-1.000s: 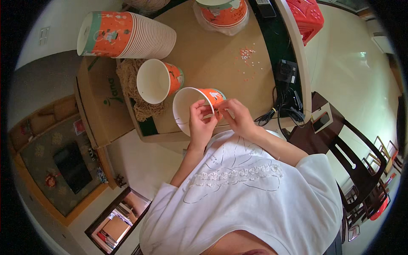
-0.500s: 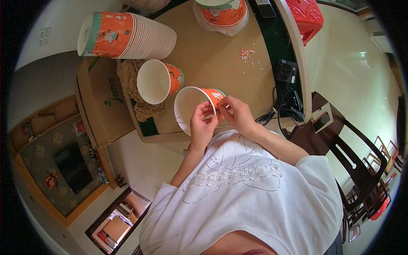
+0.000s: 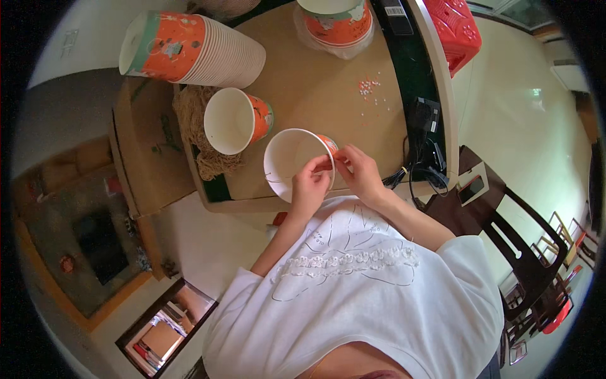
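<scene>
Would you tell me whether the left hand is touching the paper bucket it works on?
Touching: the head view shows the left hand fingers pinching the paper bucket rim.

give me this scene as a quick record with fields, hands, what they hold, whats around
left hand: fingers on the rim of the paper bucket, tipped on its side
right hand: pinching the same rim from the other side
beside it: second bucket, also on its side, apart
stack: nested buckets lying at the far left
surface: cardboard-topped table
small bits: pink and white beads
far edge: more buckets in a clear bag
</scene>
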A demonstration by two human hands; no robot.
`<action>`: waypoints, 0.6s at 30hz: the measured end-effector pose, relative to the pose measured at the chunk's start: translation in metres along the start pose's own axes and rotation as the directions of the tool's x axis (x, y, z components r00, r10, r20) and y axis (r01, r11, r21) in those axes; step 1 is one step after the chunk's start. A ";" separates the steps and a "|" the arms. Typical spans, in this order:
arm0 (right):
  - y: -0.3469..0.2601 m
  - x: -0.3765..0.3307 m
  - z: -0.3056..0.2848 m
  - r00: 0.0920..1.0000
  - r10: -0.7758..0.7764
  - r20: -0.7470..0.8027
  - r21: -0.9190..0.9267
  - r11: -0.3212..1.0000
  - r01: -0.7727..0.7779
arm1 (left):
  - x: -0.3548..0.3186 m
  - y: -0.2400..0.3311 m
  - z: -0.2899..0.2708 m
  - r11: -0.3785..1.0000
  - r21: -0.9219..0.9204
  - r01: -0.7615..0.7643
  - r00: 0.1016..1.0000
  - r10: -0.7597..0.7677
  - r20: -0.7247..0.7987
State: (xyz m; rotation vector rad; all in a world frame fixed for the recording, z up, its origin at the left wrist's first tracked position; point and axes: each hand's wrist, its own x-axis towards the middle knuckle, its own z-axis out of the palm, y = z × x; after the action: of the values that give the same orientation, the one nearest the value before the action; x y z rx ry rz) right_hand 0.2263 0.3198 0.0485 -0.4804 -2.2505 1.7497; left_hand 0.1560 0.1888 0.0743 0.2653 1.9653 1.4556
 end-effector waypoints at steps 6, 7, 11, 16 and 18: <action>0.007 -0.004 -0.001 0.990 0.132 0.042 0.091 0.987 -0.135 | 0.007 0.002 0.007 0.853 0.509 -0.114 0.989 0.145 -0.021; 0.005 -0.004 -0.001 0.981 0.187 0.055 0.177 0.965 -0.194 | 0.008 -0.001 0.007 0.895 0.429 -0.123 0.986 0.158 -0.046; -0.014 -0.004 -0.007 0.972 0.225 0.070 0.074 0.970 -0.230 | 0.014 -0.019 0.002 0.954 0.272 -0.123 0.970 0.174 -0.171; -0.042 0.005 -0.015 0.982 0.121 0.142 -0.228 0.970 -0.087 | 0.016 -0.025 -0.001 0.991 0.046 -0.123 0.973 0.130 -0.192; -0.043 0.019 -0.017 0.986 -0.070 0.152 -0.373 0.919 0.123 | 0.013 -0.016 0.000 0.981 0.069 -0.180 0.978 0.186 -0.091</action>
State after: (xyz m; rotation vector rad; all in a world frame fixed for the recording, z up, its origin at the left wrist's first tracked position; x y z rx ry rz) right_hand 0.2109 0.3327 0.0940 -0.3210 -2.6767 1.3309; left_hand 0.1498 0.1899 0.0546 0.4193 2.1123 1.5516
